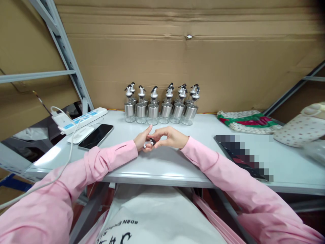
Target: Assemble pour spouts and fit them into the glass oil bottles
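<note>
Close together over the front middle of the white table, my two hands meet at a small black-and-white spout piece [152, 141]. My left hand [143, 140] is closed round its white part, with the thumb pointing up. My right hand [170, 137] pinches the black part between thumb and fingers. Behind them stand several glass bottles [153, 111] with steel sleeves and white-and-black pourer tops, upright in rows. Part of the spout piece is hidden by the fingers.
On the left of the table [165, 169] lie a black phone [98, 135], a white power strip [83, 120] and a cable. A patterned cloth [247, 121], a dark flat item [241, 157] and a dotted bag [294, 130] lie right. Cardboard [165, 61] stands behind.
</note>
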Demonstrator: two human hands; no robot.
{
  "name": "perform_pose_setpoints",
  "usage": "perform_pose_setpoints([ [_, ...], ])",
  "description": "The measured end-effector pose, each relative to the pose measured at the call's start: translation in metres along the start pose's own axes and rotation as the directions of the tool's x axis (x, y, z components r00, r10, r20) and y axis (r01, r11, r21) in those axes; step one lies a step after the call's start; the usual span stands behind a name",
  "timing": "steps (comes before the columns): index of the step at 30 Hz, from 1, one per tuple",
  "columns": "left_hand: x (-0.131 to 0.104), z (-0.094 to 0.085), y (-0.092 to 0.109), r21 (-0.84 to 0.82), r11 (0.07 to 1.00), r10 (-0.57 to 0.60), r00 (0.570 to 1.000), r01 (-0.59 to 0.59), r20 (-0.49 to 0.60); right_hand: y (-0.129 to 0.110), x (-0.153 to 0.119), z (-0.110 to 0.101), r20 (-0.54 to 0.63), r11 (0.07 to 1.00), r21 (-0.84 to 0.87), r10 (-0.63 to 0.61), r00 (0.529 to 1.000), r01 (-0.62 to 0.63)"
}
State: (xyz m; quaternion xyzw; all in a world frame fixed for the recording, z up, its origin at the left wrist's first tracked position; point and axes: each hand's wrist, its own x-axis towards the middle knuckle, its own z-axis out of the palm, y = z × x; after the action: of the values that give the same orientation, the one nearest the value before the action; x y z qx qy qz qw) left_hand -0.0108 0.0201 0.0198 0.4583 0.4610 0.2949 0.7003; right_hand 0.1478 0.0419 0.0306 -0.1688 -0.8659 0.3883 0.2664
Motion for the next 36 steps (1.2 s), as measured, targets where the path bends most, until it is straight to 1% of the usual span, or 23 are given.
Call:
perform_pose_setpoints([
  [5,0.002,-0.002,-0.001,-0.017,1.000,0.006,0.999,-0.005,0.035,-0.003,0.001,-0.006,0.037,0.988,-0.154,-0.021,0.999,0.026],
  [10,0.001,0.000,-0.001,-0.021,1.000,-0.011,1.000,0.011,0.019,-0.004,0.003,-0.009,0.126,0.987,-0.159,0.005,0.992,0.015],
  [13,0.002,-0.001,-0.002,-0.031,0.999,0.010,1.000,-0.009,0.010,-0.005,0.001,-0.007,0.095,0.983,-0.183,-0.012,0.995,0.030],
  [15,0.004,-0.004,-0.002,-0.059,0.998,0.022,0.999,-0.019,0.036,-0.004,0.001,-0.004,0.045,0.981,-0.193,-0.029,0.999,0.037],
  [17,0.006,-0.008,-0.001,-0.120,0.993,0.025,0.995,-0.013,0.094,0.000,0.001,-0.002,-0.026,0.989,-0.147,-0.019,0.999,0.015],
  [18,0.006,-0.010,0.000,-0.159,0.987,0.027,0.992,-0.007,0.127,0.002,0.002,-0.002,-0.071,0.996,-0.091,0.005,0.997,-0.011],
  [20,0.008,-0.012,0.001,-0.232,0.973,0.036,0.984,0.004,0.172,0.008,0.003,-0.003,-0.152,0.993,0.081,0.093,0.984,-0.082],
  [22,0.008,-0.013,0.002,-0.275,0.961,0.044,0.981,0.010,0.189,0.013,0.003,-0.006,-0.203,0.954,0.263,0.198,0.959,-0.142],
  [24,0.009,-0.012,0.001,-0.297,0.955,0.050,0.983,0.005,0.177,0.018,0.002,-0.008,-0.223,0.912,0.371,0.273,0.936,-0.178],
  [27,0.012,-0.009,-0.003,-0.335,0.939,0.126,0.983,-0.076,0.131,0.022,0.002,-0.008,-0.235,0.891,0.402,0.321,0.918,-0.209],
  [30,0.015,-0.006,-0.009,-0.306,0.936,0.222,0.965,-0.172,0.138,0.024,0.002,-0.004,-0.224,0.896,0.379,0.330,0.917,-0.230],
  [33,0.019,-0.006,-0.013,-0.239,0.946,0.259,0.954,-0.219,0.152,0.022,0.004,0.001,-0.203,0.908,0.366,0.294,0.934,-0.206],
  [36,0.020,-0.007,-0.014,-0.206,0.952,0.260,0.954,-0.227,0.151,0.019,0.003,0.004,-0.205,0.927,0.332,0.250,0.946,-0.173],
])
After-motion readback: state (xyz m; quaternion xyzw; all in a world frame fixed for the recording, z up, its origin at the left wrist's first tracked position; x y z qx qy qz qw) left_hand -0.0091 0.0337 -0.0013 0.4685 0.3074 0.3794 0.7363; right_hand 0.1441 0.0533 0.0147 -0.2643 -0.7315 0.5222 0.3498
